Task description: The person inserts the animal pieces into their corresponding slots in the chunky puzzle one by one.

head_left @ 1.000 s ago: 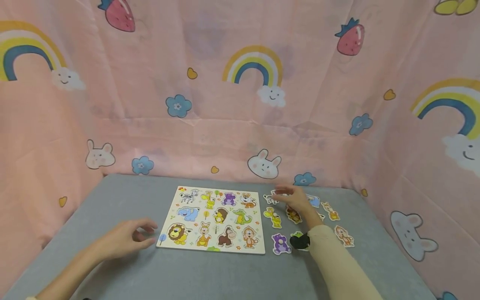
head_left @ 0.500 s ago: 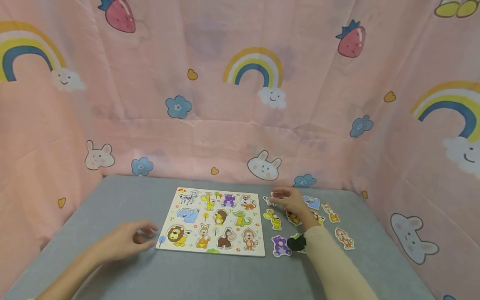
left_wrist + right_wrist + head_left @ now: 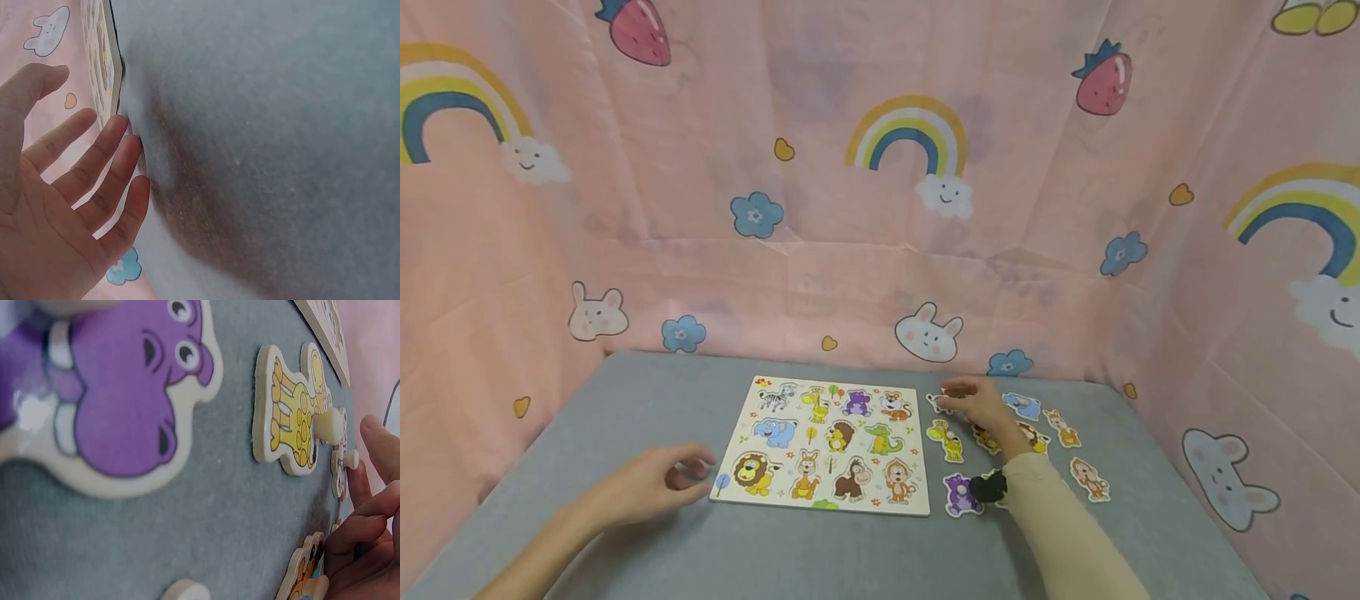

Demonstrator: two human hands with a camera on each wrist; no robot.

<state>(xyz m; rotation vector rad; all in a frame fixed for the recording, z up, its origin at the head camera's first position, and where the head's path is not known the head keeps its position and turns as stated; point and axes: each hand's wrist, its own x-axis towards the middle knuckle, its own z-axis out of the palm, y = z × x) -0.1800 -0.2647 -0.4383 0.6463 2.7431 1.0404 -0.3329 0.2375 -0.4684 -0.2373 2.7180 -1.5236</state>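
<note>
In the head view my right hand [image 3: 985, 404] hovers over the animal puzzle pieces at the right, thumb and index finger spread apart. Beneath its fingertips lies the zebra piece [image 3: 936, 403], partly hidden by the hand. The right wrist view has a fingertip right at the pale knob [image 3: 352, 459] of that piece, with the other fingers bent. My left hand [image 3: 651, 483] rests beside the left edge of the white puzzle board [image 3: 801, 442], fingers loosely bent around nothing. Printed animals in several rows cover the board.
Nearest the board are the giraffe piece [image 3: 947, 440] and the purple hippo piece [image 3: 962, 495]. Farther right lie the elephant [image 3: 1022, 406], kangaroo [image 3: 1063, 428] and monkey [image 3: 1089, 479] pieces. A black wrist device [image 3: 988, 487] overlaps the hippo. Pink curtain [image 3: 820, 275] surrounds the grey table [image 3: 700, 550].
My right hand has shifted slightly left and lower over the zebra piece, and its forearm has moved left, uncovering the elephant and lion pieces. The left hand stays nearly still.
</note>
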